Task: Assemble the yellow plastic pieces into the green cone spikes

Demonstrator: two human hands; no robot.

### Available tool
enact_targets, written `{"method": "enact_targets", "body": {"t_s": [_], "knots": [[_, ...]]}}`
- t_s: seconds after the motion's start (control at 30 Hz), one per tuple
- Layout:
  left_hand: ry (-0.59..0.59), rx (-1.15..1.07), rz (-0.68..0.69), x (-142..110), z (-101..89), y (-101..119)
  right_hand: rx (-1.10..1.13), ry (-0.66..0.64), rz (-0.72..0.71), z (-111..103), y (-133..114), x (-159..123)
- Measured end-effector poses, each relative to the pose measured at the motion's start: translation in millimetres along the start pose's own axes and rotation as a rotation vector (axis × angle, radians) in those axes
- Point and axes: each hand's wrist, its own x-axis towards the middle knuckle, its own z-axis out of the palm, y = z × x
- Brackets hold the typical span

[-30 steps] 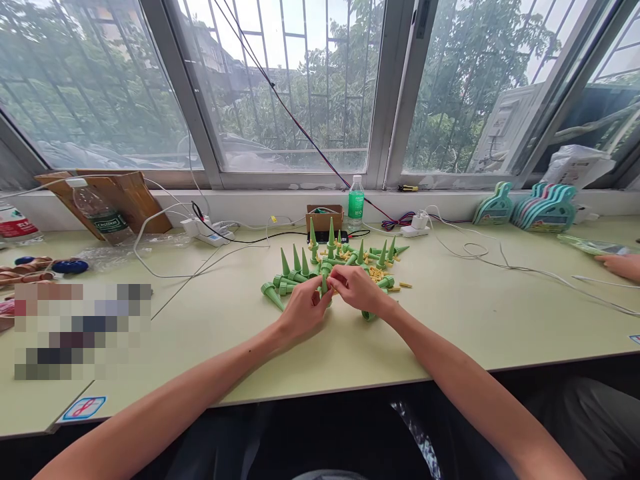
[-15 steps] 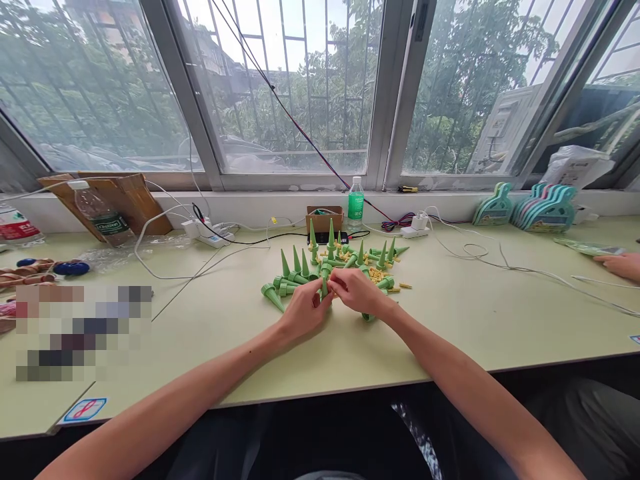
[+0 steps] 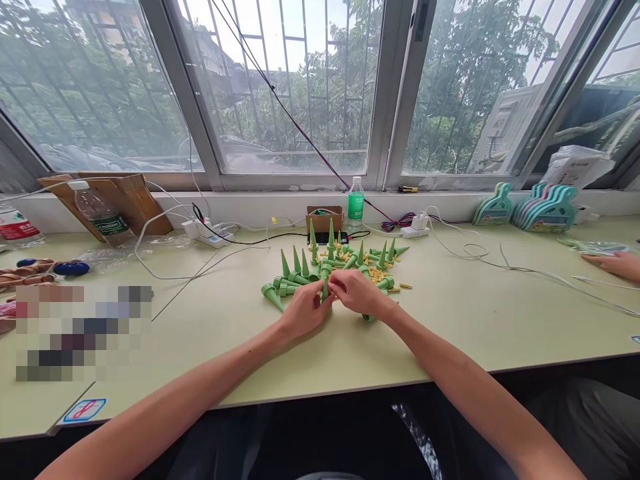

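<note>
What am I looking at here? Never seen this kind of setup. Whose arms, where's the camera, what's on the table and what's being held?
There is no machine: these are a person's own bare arms. One camera, worn on the head, takes every picture, looking forward and down.

On the pale table lies a cluster of green cones, some standing point up, others on their sides, with small yellow pieces among them. Behind stand a small cardboard box and a bottle with a green label.

The left hand holds a green cone-shaped part. The right hand has its fingertips at that part's side; whether they pinch something small is too hidden to tell.

The hand at the far right edge is another person's.
</note>
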Motion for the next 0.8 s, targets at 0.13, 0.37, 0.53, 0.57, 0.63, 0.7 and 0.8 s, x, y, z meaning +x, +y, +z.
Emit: {"method": "enact_targets", "body": {"t_s": [0.13,0.37,0.53,0.57,0.63,0.7,0.8], "knots": [[0.006,-0.005,0.0,-0.1,0.4,-0.2,-0.004,-0.013,0.008,-0.6,0.0,0.0],[-0.013,-0.017,-0.005,0.3,-0.3,0.6,-0.016,-0.016,0.012,-0.9,-0.5,0.1],[-0.01,0.004,0.013,0.6,-0.9,0.4,-0.02,-0.028,0.019,-2.0,-1.6,0.2],[-0.01,0.007,0.015,0.6,-0.8,0.1,-0.022,-0.03,0.019,-2.2,-1.7,0.2],[-0.013,0.008,0.016,0.6,-0.6,-0.6,-0.025,-0.032,0.018,-2.5,-1.9,0.2],[-0.018,0.008,0.017,0.6,-0.4,-1.1,-0.027,-0.032,0.017,-2.7,-1.9,0.2],[-0.026,0.005,0.019,0.8,-0.7,-0.8,-0.034,-0.031,0.012,-3.0,-2.0,0.1]]}}
